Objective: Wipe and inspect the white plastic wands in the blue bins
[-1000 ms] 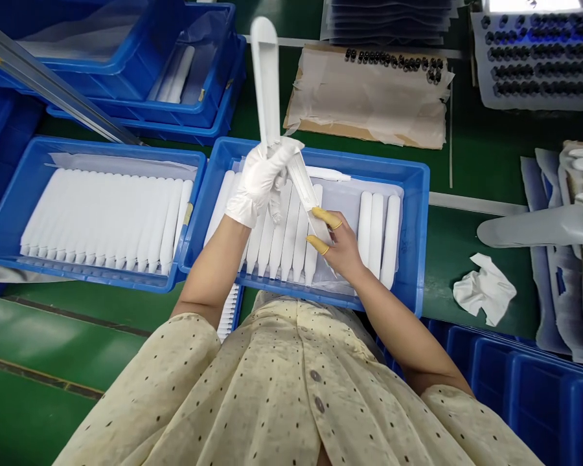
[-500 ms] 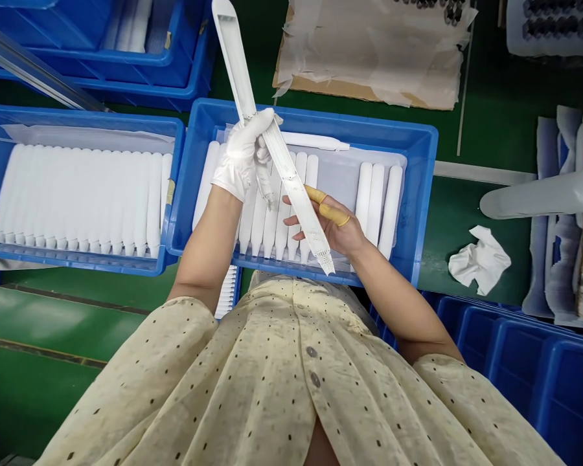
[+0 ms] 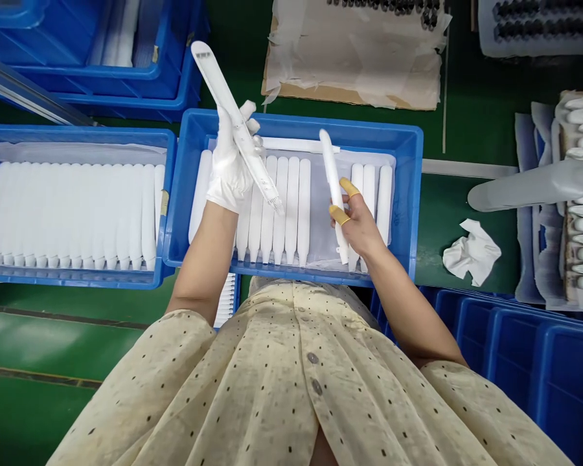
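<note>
Observation: two grips, one gloved, one mostly bare

Left hand (image 3: 223,168), in a white glove: clamped round a ridged strip (image 3: 238,123), thumb along one edge, fingers at the other. Strip slants across the palm, detailed face up, toothed end toward the person. Presumably turned so for that face to be seen; the glove likely keeps smudges off.

Right hand (image 3: 364,226): thumb and index, in yellow finger cots (image 3: 339,215), pinched on a smooth strip (image 3: 330,165), which juts ahead of the hand. Cots probably add grip while sparing the surface.

Below both hands: blue tray (image 3: 408,181). Between them in it, a row of white strips (image 3: 291,213), narrow ends all toward the person; laid alike, I judge, to save room. Pale liner (image 3: 320,220) beneath, likely against scratches. Smaller group (image 3: 383,200) just beside the right hand. Crumpled white cloth (image 3: 471,252) well to its right; reason unclear from where I stand.
</note>
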Demonstrator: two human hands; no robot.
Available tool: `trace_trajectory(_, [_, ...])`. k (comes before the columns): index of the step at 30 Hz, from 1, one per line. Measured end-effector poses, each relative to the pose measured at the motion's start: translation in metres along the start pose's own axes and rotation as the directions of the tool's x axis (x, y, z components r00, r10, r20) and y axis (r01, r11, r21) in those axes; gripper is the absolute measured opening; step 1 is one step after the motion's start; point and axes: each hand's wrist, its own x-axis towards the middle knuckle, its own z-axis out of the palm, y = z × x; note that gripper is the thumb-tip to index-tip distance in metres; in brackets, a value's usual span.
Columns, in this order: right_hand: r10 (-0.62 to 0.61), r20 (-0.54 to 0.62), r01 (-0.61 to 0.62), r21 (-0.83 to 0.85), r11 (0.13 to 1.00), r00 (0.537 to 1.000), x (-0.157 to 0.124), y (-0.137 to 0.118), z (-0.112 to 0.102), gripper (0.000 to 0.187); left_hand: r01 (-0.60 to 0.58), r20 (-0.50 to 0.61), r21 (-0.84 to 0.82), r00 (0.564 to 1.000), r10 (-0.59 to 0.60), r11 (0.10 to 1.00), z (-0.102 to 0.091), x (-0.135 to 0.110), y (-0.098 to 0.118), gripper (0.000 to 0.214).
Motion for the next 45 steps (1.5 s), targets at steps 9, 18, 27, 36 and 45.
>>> trace_trajectory(9, [0.173,0.034,-0.101,-0.695,0.712,0.984,-0.013,0.005,0.029,0.082,-0.021,0.063,0.245,0.998,0.005,0.969,0.000,-0.003,-0.030,0.049])
trace_trajectory(18, [0.054,0.008,-0.029,-0.754,0.656,0.999,-0.001,-0.027,0.031,0.048,0.210,0.117,0.070,0.969,-0.217,0.975,0.034,-0.027,-0.044,0.034])
trace_trajectory(27, [-0.114,0.293,-0.006,0.381,0.925,0.949,-0.047,-0.024,0.061,0.061,-0.134,0.293,0.294,0.955,0.045,0.946,0.060,-0.048,-0.034,0.049])
trace_trajectory(36, [-0.104,0.207,0.038,0.302,0.953,0.973,-0.052,-0.020,0.070,0.080,-0.404,0.222,0.543,0.915,0.338,0.736,0.096,-0.057,-0.005,0.050])
trace_trajectory(45, [-0.029,0.278,-0.082,0.378,0.922,0.960,-0.058,-0.013,0.071,0.082,-0.255,0.238,0.486,0.959,0.154,0.836,0.091,-0.054,0.006,0.077])
